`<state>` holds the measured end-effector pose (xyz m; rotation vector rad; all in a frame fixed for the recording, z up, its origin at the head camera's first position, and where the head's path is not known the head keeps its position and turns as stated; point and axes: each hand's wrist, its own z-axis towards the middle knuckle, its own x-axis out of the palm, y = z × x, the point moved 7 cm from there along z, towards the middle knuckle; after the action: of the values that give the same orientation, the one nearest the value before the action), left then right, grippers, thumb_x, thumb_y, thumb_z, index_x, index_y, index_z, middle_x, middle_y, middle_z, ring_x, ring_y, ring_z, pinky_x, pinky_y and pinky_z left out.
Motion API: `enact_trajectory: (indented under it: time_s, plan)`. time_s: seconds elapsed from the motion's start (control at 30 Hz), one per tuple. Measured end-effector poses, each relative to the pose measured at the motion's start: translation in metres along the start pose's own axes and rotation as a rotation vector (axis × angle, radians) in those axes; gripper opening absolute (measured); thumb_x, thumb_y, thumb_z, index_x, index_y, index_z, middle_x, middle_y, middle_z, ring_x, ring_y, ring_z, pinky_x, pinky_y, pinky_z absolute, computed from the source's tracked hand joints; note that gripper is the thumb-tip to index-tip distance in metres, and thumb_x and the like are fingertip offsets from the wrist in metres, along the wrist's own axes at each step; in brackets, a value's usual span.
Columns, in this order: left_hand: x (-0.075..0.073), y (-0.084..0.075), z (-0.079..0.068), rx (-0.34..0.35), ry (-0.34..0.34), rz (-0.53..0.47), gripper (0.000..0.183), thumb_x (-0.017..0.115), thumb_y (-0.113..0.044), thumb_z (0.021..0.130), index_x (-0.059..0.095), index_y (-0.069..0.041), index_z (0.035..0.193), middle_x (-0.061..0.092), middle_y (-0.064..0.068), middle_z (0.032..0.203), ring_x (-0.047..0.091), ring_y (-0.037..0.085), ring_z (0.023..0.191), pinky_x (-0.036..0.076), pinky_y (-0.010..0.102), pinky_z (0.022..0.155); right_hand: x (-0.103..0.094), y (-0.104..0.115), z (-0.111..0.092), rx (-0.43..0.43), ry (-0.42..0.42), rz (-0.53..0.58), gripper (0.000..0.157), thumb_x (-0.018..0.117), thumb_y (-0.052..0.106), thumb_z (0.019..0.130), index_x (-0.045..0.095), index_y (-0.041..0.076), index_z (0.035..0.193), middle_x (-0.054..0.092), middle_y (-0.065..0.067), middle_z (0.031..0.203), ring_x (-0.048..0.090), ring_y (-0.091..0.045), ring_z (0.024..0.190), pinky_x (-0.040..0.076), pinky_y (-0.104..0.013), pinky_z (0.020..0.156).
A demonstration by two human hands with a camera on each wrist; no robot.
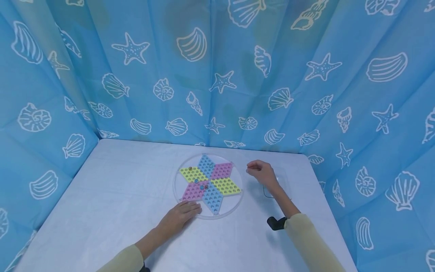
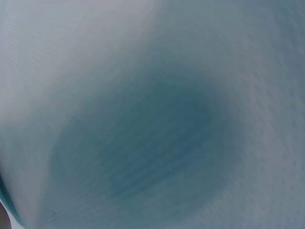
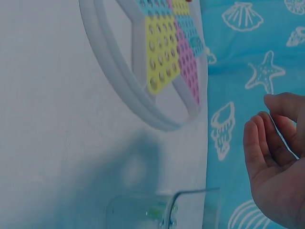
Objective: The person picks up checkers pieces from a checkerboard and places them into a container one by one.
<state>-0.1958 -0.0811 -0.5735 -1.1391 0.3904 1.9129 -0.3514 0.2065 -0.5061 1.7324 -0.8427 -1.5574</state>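
A round clear Chinese checkers board (image 1: 234,206) with a pink, yellow and blue star lies on the table. Several marbles sit in its holes, among them a brown marble (image 1: 190,169) at the yellow point and a blue marble (image 1: 202,187) near the centre. My left hand (image 1: 178,217) rests at the board's front left rim, fingers relaxed. Raised beyond the board's right edge, my right hand (image 1: 263,173) has its fingers loosely bent. In the right wrist view nothing shows between its thumb (image 3: 283,102) and fingertips.
A clear box (image 3: 138,202) with greenish marbles (image 3: 155,211) in it stands right of the board, partly behind my right forearm. A blue shell-patterned curtain (image 1: 217,75) hangs around the white table (image 1: 112,181). The left wrist view holds only blurred fabric.
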Motion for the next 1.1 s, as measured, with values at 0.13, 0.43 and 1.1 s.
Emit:
enact_trajectory:
  time_s: [0.13, 0.43, 1.1]
  plan:
    - [-0.001, 0.000, 0.000, -0.008, 0.007, -0.010, 0.030, 0.068, -0.008, 0.089, 0.070, -0.006, 0.119, 0.069, 0.009, 0.122, 0.064, 0.026, 0.115, 0.049, 0.046, 0.103, 0.015, 0.007, -0.004, -0.023, 0.027, 0.015, 0.027, 0.067, 0.015, 0.096, 0.066, 0.004, 0.121, 0.068, -0.011, 0.114, 0.063, -0.028, 0.108, 0.055, -0.044, 0.096]
    - [0.001, 0.000, -0.001, -0.007, 0.014, 0.006, 0.030, 0.067, -0.009, 0.090, 0.070, -0.006, 0.119, 0.069, 0.009, 0.123, 0.064, 0.025, 0.116, 0.049, 0.045, 0.104, 0.045, 0.008, -0.012, -0.059, 0.084, 0.078, 0.032, 0.070, 0.016, 0.094, 0.066, 0.004, 0.123, 0.070, -0.008, 0.114, 0.063, -0.028, 0.113, 0.053, -0.045, 0.100]
    - [0.004, 0.003, -0.001, -0.010, 0.022, 0.028, 0.032, 0.068, -0.011, 0.089, 0.070, -0.008, 0.121, 0.068, 0.007, 0.125, 0.062, 0.023, 0.118, 0.047, 0.044, 0.106, 0.106, 0.018, -0.027, -0.104, 0.199, 0.177, 0.029, 0.070, 0.009, 0.093, 0.067, 0.001, 0.121, 0.070, -0.012, 0.114, 0.067, -0.026, 0.108, 0.056, -0.038, 0.095]
